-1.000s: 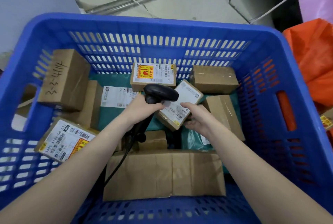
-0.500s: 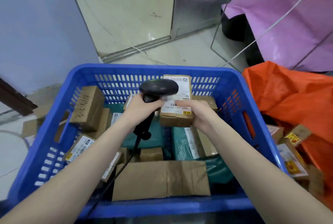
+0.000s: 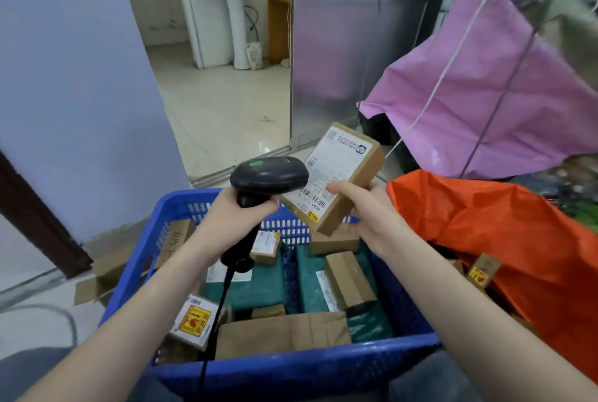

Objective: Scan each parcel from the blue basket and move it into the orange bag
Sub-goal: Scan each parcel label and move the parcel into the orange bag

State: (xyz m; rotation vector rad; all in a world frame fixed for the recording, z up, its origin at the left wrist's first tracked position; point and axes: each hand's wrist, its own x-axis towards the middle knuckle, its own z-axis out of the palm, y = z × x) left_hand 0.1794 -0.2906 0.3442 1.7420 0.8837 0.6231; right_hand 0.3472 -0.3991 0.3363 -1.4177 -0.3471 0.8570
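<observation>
While your left hand grips the black barcode scanner by its handle, your right hand holds the labelled cardboard parcel tilted above the blue basket, beside the orange bag.

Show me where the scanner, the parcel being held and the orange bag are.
scanner (image 3: 270, 173): head view, top of its head.
held parcel (image 3: 336, 172): head view, its white label.
orange bag (image 3: 504, 227): head view, bare upper fabric.

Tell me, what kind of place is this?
Probably a small parcel sorting room. A blue basket full of labelled boxes, a barcode scanner in the left hand, and an orange bag holding parcels all suggest it.
</observation>
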